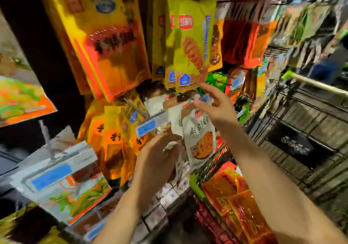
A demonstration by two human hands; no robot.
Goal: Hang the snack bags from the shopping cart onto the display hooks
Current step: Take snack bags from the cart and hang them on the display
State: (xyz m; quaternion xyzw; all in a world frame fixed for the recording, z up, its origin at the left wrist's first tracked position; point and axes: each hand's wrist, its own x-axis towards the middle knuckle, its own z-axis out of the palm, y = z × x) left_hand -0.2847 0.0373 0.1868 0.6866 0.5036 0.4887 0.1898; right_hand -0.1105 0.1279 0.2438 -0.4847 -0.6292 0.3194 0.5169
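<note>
A white snack bag (200, 140) with a brown header hangs from a display hook (185, 95) at the centre, in front of other white bags (156, 105). My right hand (216, 109) is at the bag's top with fingers spread; the thumb tip touches the brown header and the forefinger points up at the yellow bags. My left hand (157, 158) sits lower left, its relaxed fingers against the side of the white bags. The shopping cart (222, 157) stands at the right, with orange and red snack bags (233, 194) inside it.
Yellow snack bags (190, 42) hang just above my right hand, and large yellow-orange packs (105, 42) hang upper left. A hook with a blue price tag (148, 126) juts out beside my left hand. The cart handle (312, 83) crosses the right side.
</note>
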